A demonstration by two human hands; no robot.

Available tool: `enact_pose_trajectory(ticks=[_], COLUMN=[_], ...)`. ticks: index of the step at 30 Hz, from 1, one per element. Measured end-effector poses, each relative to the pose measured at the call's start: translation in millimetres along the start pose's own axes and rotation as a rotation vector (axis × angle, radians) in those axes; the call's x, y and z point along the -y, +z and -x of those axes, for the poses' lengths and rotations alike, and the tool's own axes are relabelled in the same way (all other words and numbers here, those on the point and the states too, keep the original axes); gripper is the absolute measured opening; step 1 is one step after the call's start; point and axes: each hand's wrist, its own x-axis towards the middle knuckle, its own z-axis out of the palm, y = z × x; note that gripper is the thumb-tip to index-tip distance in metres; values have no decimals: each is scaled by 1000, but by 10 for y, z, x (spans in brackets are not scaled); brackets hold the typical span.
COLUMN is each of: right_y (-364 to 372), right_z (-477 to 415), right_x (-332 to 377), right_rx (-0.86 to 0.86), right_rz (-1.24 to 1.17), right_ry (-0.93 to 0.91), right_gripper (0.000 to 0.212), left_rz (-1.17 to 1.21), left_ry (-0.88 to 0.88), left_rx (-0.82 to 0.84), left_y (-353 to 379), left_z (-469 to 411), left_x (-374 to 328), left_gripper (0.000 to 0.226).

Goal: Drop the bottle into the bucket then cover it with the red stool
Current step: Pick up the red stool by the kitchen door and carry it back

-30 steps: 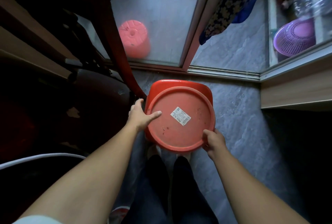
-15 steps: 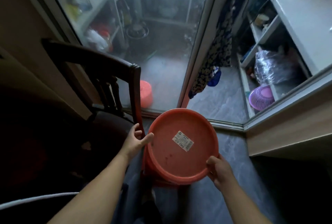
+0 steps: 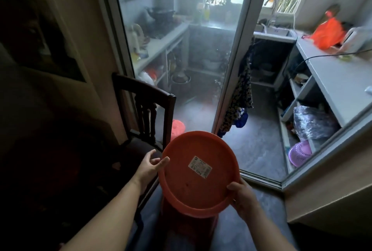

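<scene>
Head view is all we have, and it looks down on our two bare hands around a round red disc (image 3: 198,172) with a white label (image 3: 199,168) near its middle. We take the disc for the seat of the red stool, though it could equally be the bucket's lid; the dim light below it leaves that open. Our right hand (image 3: 244,200) is closed on the rim at the lower right, thumb over the top edge and fingers curled beneath. Our left hand (image 3: 150,165) is spread and loose at the opposite rim, thumb tip touching the edge, fingers apart from it, so it steadies more than it holds.

Directly beneath the disc, below both grips, a dark red body (image 3: 187,228) rises from the floor. We judge this to be the bucket, but its mouth is hidden. The bottle is not visible anywhere, so we cannot tell whether it already lies inside.

The disc is tilted, its far edge higher than the edge by our right hand. With only one hand clamped, a slip there would let it pivot and drop off-centre, knocking the body under it. The wooden chair (image 3: 149,113) stands just beyond our left hand, and a swing that way could catch its back.
</scene>
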Motion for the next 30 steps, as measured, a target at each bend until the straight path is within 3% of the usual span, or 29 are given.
enact_pose_trajectory(ticks=[13,22,26,30], right_y=[235,466,560,665], right_z=[841,1282,1492,1589], right_x=[-425,-1040,-1127,-1176], right_rx=[123,128,203,301], right_rz=[21,111,152,175], right_ry=[-47,-14,-26,-14], right_gripper=[36,46,30,32], left_rz=[45,82,111,140], left_ry=[48,85,104,110], left_rx=[-12,-58,-110,-176], left_y=[-649,-1158,-1325,-1438], left_z=[1049,1811,2106,2386], left_x=[233,587,681,773], left_gripper=[141,152,155,154])
